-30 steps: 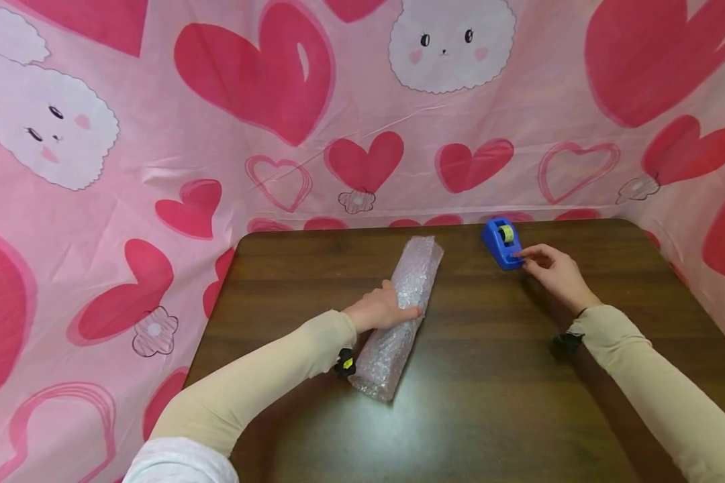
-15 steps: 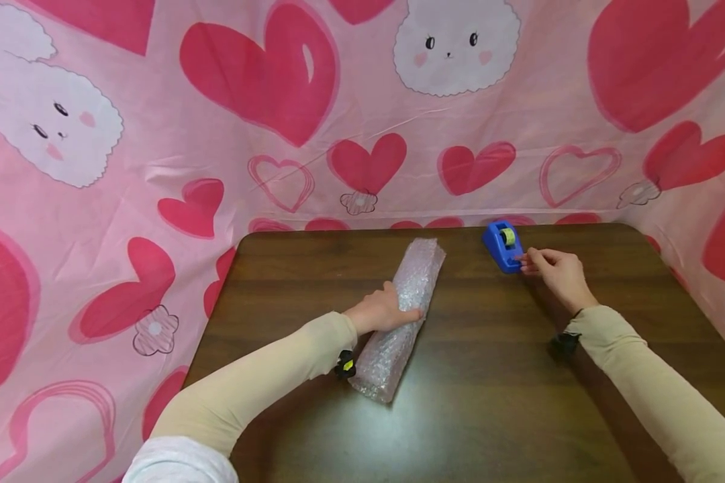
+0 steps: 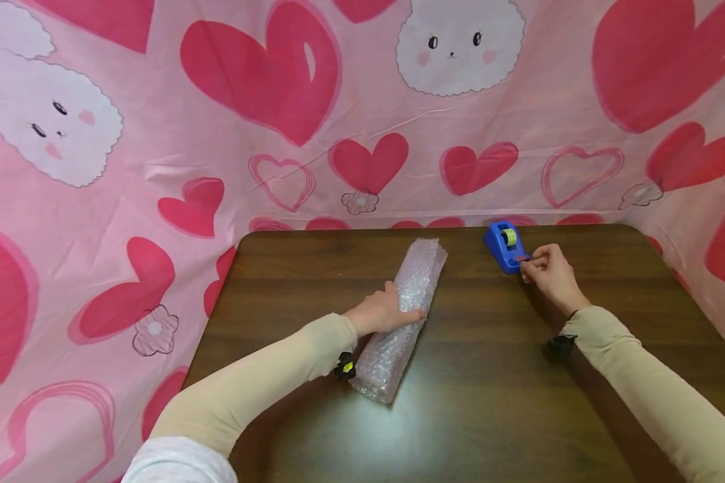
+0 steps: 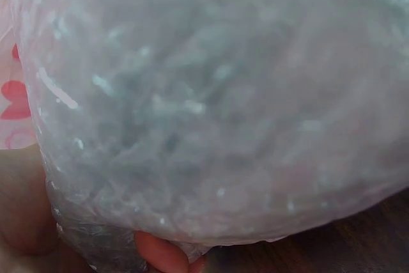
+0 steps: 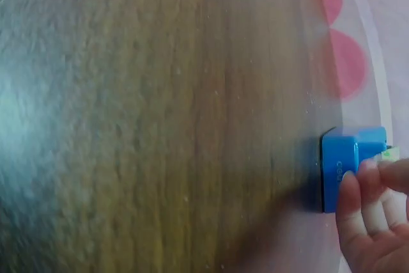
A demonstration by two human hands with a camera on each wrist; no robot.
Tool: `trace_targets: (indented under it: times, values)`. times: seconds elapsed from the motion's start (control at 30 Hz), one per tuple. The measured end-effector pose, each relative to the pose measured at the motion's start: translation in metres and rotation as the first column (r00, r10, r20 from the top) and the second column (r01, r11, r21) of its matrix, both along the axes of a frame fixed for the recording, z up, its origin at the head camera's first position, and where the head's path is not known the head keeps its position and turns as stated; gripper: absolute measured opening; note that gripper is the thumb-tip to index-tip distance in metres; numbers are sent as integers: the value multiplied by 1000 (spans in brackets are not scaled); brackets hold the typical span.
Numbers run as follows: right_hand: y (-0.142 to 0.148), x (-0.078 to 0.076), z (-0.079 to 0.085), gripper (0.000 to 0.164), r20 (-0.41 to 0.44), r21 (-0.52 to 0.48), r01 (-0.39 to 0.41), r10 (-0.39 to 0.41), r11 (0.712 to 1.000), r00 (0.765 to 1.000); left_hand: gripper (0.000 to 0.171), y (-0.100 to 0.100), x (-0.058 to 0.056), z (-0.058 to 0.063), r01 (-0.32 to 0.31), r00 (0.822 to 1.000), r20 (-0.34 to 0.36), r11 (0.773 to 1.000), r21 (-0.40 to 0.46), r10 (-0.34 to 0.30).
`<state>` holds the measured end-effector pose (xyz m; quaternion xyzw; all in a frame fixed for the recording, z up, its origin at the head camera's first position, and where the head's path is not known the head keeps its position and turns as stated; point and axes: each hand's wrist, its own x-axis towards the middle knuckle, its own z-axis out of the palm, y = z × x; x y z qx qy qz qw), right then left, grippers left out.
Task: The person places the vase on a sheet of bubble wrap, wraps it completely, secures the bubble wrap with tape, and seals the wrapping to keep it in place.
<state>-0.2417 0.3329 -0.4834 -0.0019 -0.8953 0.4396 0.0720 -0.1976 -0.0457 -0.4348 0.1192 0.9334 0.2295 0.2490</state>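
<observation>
A long roll of bubble wrap [image 3: 421, 270] lies slantwise on the brown wooden table. My left hand [image 3: 382, 310] grips it around the middle, thumb on the near right side. In the left wrist view the bubble wrap [image 4: 211, 107] fills most of the picture, with a fingertip showing below it. At the back right stands a blue tape dispenser [image 3: 499, 247] with a yellowish roll of tape [image 3: 509, 237] in it. My right hand [image 3: 552, 276] pinches at the dispenser's cutter end, thumb and forefinger together on the tape's end. The strip itself is barely visible. The right wrist view shows the dispenser [image 5: 339, 167] partly behind my fingers.
The wooden table [image 3: 477, 402] reaches back to a pink cloth [image 3: 350, 100] printed with hearts and rabbit faces, which hangs behind and at both sides. A dark wrist camera [image 3: 560, 345] hangs beneath my right wrist, another at my left.
My right hand has turned at the dispenser's front, its thumb and forefinger drawing together and its other fingers curling in. My left hand and the bubble wrap have stayed in place.
</observation>
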Motion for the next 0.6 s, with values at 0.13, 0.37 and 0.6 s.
trace_targets:
  times: [0.13, 0.37, 0.6]
  values:
    - [-3, -2, -2, 38, 82, -73, 56, -50, 996, 995, 104, -2, 0, -1, -2, 1000, 4, 1000, 12, 2]
    - [-5, -6, 3, 41, 320, -319, 115, -7, 941, 947, 105, -1, -1, -3, -16, 1000, 10, 999, 28, 15]
    - [-3, -10, 8, 32, 389, -345, 59, 86, 937, 917, 105, 0, 0, -2, -22, 1000, 5, 999, 29, 21]
